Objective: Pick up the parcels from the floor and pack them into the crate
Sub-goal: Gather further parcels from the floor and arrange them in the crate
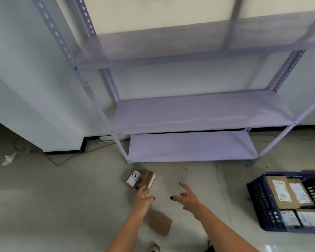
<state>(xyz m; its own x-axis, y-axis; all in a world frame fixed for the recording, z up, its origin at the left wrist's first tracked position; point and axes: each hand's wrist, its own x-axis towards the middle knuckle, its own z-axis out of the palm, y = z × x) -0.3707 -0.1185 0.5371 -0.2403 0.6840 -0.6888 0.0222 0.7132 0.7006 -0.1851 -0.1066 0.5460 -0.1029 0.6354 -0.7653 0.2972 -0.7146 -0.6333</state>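
Two small brown cardboard parcels lie side by side on the floor by the shelf's front left leg: one with a white label (133, 177) and one taped (146, 179). My left hand (144, 197) reaches toward them, fingertips at the taped parcel's near edge, holding nothing. My right hand (187, 197) hovers open over bare floor to the right, fingers spread. A third flat brown parcel (159, 222) lies under my left forearm. The dark blue plastic crate (258, 202) stands at the right, holding several labelled parcels (282, 193).
A pale purple metal shelf rack (195, 113) stands against the wall ahead, its lowest board (191, 148) near the floor. A cable (62, 159) and a scrap of white paper (8, 159) lie at the left. My shoe (154, 248) shows at the bottom.
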